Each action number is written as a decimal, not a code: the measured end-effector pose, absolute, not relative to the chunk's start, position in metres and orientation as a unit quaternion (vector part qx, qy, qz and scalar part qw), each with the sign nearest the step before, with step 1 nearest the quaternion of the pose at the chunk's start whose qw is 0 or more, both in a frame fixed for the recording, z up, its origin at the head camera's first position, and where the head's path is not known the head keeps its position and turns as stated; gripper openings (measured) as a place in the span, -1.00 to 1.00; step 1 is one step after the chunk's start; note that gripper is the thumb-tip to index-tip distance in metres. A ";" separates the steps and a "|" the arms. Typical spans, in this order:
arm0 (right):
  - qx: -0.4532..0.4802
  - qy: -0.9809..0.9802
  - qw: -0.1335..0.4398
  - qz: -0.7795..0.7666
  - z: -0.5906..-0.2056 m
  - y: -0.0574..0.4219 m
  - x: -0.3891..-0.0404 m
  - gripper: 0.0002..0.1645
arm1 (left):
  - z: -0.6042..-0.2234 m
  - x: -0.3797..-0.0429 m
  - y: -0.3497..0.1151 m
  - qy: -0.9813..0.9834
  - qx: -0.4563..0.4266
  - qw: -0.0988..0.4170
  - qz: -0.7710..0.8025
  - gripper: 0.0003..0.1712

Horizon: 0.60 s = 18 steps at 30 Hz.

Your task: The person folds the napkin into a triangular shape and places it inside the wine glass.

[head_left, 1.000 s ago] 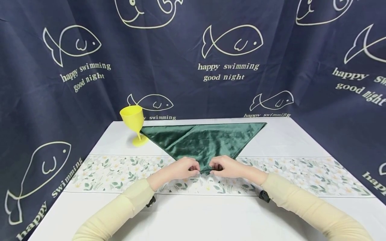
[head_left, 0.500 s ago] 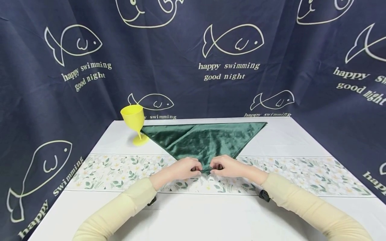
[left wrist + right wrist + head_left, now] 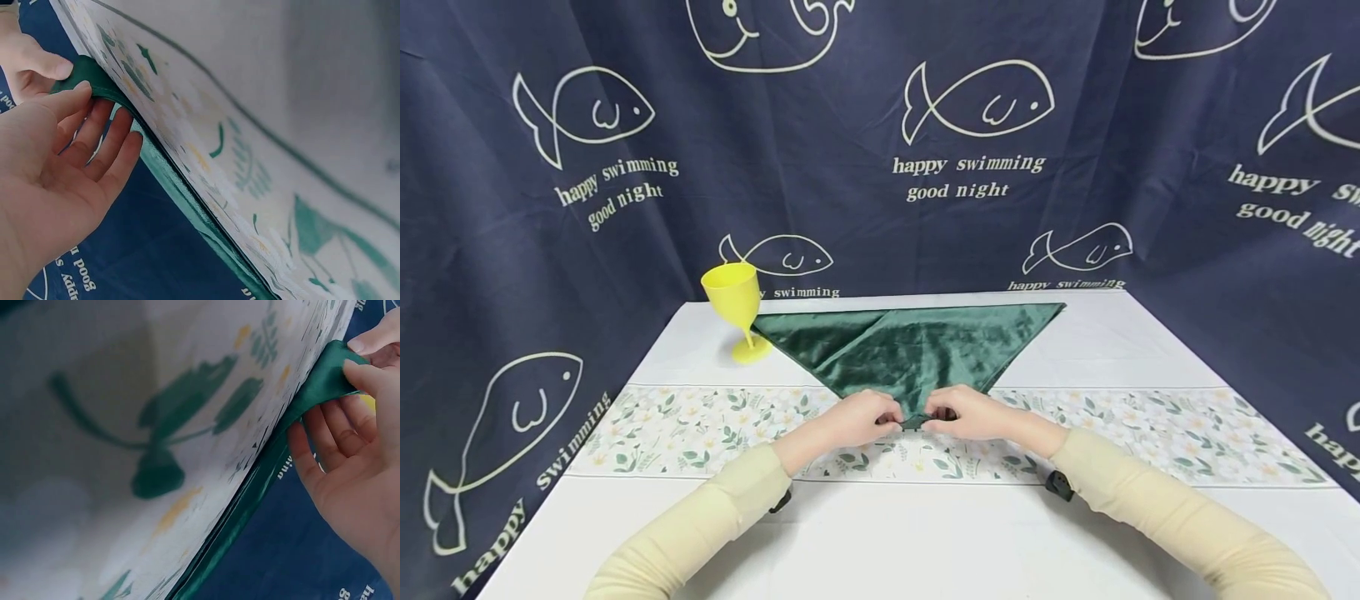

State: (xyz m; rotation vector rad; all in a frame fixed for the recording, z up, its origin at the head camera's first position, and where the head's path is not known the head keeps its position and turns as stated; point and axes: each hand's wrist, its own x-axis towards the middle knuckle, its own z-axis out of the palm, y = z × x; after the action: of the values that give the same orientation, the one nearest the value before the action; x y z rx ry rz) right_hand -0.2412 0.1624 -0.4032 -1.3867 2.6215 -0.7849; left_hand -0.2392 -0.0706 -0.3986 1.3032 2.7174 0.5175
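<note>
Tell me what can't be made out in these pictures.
Head view: bottom inside the yellow goblet, hidden by its wall.
Head view: parts of the green cloth, hidden behind the left hand and right hand.
Left wrist view: right hand, cut off by the left edge.
Right wrist view: printed leaves, blurred.

In the head view the left arm slants up from the lower left, the right arm from the lower right. Below centre, the left hand and right hand pinch near each other, wrists apart.
</note>
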 end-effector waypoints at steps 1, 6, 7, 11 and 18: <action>-0.454 0.852 0.037 -0.259 -0.403 0.162 -0.241 -0.84 | -0.399 -0.239 -0.071 0.887 0.427 0.043 0.171 -0.87; -0.456 0.849 0.037 -0.265 -0.403 0.162 -0.242 -0.70 | -0.399 -0.239 -0.071 0.883 0.428 0.052 0.182 -0.87; -0.457 0.848 0.037 -0.265 -0.403 0.162 -0.242 -0.69 | -0.400 -0.239 -0.071 0.883 0.427 0.054 0.185 -0.87; -0.454 0.851 0.032 -0.261 -0.404 0.162 -0.243 -0.72 | -0.401 -0.240 -0.072 0.882 0.414 0.069 0.212 -0.91; -0.411 0.867 0.055 -0.276 -0.404 0.162 -0.243 -0.75 | -0.401 -0.242 -0.073 0.860 0.444 0.083 0.239 -0.94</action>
State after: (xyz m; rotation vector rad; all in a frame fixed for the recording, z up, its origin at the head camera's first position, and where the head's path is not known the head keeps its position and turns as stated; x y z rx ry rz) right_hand -0.2427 0.1621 -0.4038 -1.2476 2.6321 -0.8390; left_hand -0.2420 -0.0730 -0.4013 1.3253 2.5670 0.7135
